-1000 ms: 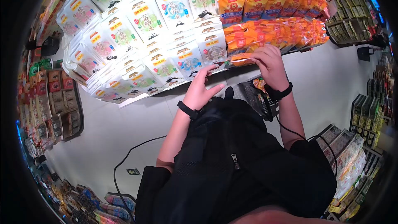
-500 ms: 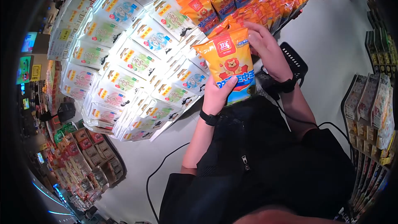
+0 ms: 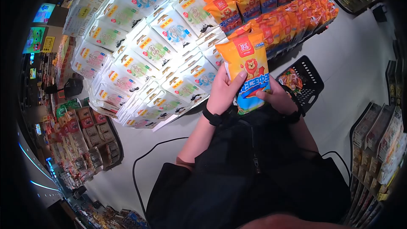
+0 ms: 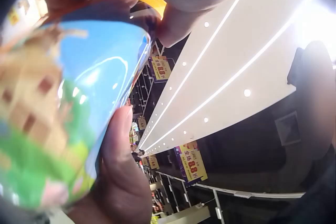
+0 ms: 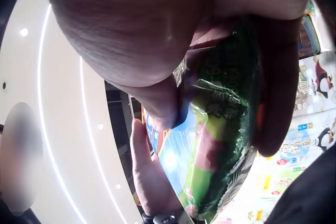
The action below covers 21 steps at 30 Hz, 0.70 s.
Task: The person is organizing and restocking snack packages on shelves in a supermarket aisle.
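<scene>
Both hands hold an orange and blue bag (image 3: 250, 63) with a lion picture, upright in front of the chest in the head view. My left hand (image 3: 224, 90) grips its left side, thumb across the front. My right hand (image 3: 280, 98) holds the lower right side, thumb on the blue part. In the left wrist view the bag's blue and green face (image 4: 79, 108) fills the left side. The right wrist view shows the bag's green lower end (image 5: 220, 129) between thumb and fingers of the right hand (image 5: 173, 29).
White noodle packs (image 3: 148, 51) are stacked at the left and centre, with rows of orange bags (image 3: 292, 23) beyond. A black basket (image 3: 311, 78) with packaged goods stands on the floor (image 3: 339, 68) at the right. A cable (image 3: 140, 157) hangs at the left; more shelves stand around.
From reaching at the stacks, the hands have come back with an orange bag. The right hand has moved from the bag's upper right to its lower right side, and the basket shows more fully.
</scene>
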Motion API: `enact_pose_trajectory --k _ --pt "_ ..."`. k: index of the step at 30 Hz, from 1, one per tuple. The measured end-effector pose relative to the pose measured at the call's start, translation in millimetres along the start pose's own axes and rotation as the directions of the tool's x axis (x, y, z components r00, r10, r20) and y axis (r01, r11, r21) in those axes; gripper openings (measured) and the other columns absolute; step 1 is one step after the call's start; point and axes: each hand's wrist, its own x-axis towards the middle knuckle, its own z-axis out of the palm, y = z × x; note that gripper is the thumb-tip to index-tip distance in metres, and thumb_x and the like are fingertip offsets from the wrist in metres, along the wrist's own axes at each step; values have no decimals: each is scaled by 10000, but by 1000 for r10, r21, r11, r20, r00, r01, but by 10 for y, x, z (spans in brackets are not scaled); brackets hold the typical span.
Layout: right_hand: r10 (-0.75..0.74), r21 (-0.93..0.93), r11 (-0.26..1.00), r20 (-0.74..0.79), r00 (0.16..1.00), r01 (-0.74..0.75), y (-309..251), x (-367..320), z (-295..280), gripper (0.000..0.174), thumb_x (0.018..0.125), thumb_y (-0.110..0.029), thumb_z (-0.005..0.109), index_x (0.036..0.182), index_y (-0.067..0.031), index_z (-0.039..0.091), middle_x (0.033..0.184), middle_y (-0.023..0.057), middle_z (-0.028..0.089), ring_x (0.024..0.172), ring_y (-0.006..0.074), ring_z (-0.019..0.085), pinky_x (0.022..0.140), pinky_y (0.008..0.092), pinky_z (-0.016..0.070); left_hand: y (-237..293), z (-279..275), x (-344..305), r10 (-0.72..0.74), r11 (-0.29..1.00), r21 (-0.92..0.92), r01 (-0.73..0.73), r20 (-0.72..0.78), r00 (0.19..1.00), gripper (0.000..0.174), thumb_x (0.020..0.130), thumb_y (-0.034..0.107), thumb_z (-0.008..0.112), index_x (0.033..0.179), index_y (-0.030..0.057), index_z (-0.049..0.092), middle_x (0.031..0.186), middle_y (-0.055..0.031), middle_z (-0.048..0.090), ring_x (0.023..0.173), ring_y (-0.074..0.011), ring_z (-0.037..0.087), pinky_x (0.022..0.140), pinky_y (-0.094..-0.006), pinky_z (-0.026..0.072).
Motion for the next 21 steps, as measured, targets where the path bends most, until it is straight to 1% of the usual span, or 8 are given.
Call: enact_pose_trajectory --k 1,2,5,9,15,18,19,21 --pt "8 -17 1000 6 1000 -8 4 -10 -25 760 1041 -288 819 1620 -10 412 1490 111 637 1364 198 632 1164 395 521 64 27 10 4 1000 -14 -4 -6 1000 460 1140 180 675 1522 -7 502 1431 -131 709 1256 -175 713 1078 -352 581" --pt "14 -35 999 11 1000 -14 0 -27 -35 773 1038 -297 822 1624 -10 408 1498 115 633 1375 203 626 1172 398 515 123 17 7 -23 1000 19 24 -44 999 409 1156 170 643 1501 -14 524 1387 -124 734 1184 -162 744 1009 -329 610" --pt "28 -54 998 34 999 -26 -19 -49 -42 795 1030 -294 830 1635 -8 400 1518 122 623 1398 212 613 1189 406 501 125 -38 61 23 999 48 -20 -75 997 360 1173 193 614 1462 -19 571 1330 -113 762 1121 -146 762 956 -310 621" --pt "48 -75 996 61 997 -44 -1 24 -82 794 1031 -260 827 1645 -6 392 1539 125 613 1408 208 607 1200 404 490 120 -69 18 52 995 92 -41 -126 991 351 1192 255 585 1396 -26 632 1263 -100 785 1081 -129 764 932 -295 612" --pt "48 -100 994 109 993 -37 -76 100 -37 772 1022 -235 832 1627 -6 409 1535 116 618 1419 209 598 1211 413 477 76 -173 -75 77 976 219 -15 -279 957 473 1217 392 513 1288 -29 715 1191 -67 797 1020 -95 728 910 -276 577" --pt "83 -47 996 118 990 -78 -76 125 -45 791 1024 -189 827 1655 -4 387 1536 116 622 1383 193 623 1181 390 507 43 -218 -122 114 970 241 -37 -313 943 496 1218 406 504 1275 -32 730 1170 -57 795 1019 -89 714 915 -274 563" --pt "120 -56 992 81 990 -115 -114 120 -34 749 1030 -170 817 1635 0 409 1507 110 642 1351 182 637 1158 378 521 -5 -251 -130 126 969 242 -49 -314 941 494 1218 402 509 1274 -35 732 1163 -55 793 1021 -89 707 916 -271 557" --pt "81 -137 988 98 992 -67 18 169 -205 700 1031 -150 812 1605 9 443 1469 110 666 1322 163 643 1141 363 525 -100 -309 -156 148 965 253 -66 -320 936 481 1215 390 523 1265 -39 736 1154 -52 790 1026 -89 696 919 -269 546"
